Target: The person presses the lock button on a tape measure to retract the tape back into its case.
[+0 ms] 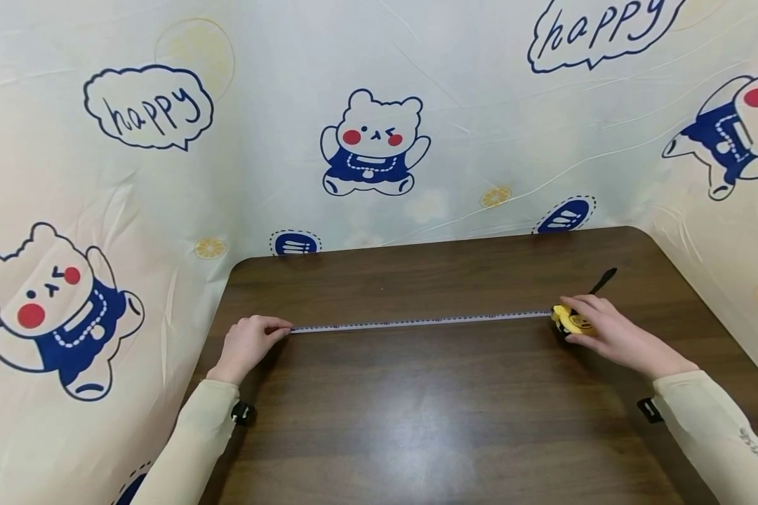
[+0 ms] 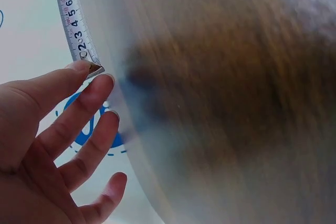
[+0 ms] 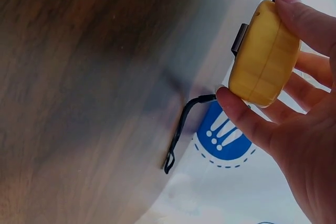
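Observation:
A yellow tape measure (image 1: 573, 321) is gripped by my right hand (image 1: 619, 337) on the right side of the table. Its white blade (image 1: 417, 322) is drawn out in a nearly straight line to the left. At the far end of the blade, my left hand (image 1: 246, 345) pinches the metal end hook (image 2: 96, 70) between thumb and forefinger, the other fingers spread loosely. In the right wrist view the yellow case (image 3: 265, 56) lies between thumb and fingers, with a black clip (image 3: 239, 39) on its side and a black wrist strap (image 3: 181, 124) dangling from it.
The dark brown wooden table (image 1: 417, 407) has rounded back corners. Pale cloth (image 1: 467, 140) printed with cartoon bears and the word happy rises behind it and on both sides. Both sleeves carry a small black wrist camera, such as the left one (image 1: 243, 413).

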Demonstrator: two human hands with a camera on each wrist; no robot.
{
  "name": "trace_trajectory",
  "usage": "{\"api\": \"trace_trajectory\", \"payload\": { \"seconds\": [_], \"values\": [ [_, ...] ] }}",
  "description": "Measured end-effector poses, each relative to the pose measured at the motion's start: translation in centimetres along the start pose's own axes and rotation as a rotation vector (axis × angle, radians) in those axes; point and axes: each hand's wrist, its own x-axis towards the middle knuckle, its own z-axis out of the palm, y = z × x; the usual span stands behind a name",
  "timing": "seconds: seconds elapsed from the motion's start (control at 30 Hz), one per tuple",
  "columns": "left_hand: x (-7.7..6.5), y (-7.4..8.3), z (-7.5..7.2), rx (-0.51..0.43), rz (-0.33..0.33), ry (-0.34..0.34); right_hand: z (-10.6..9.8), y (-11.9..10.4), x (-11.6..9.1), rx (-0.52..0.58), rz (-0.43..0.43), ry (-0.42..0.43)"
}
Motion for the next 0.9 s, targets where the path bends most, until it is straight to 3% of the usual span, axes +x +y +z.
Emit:
{"api": "trace_trajectory", "payload": {
  "seconds": [0.9],
  "values": [
    [0.0,1.3,-0.3,0.019,0.045,-0.014,-0.1,-1.1,0.4,0.027,0.014,-0.037]
  ]
}}
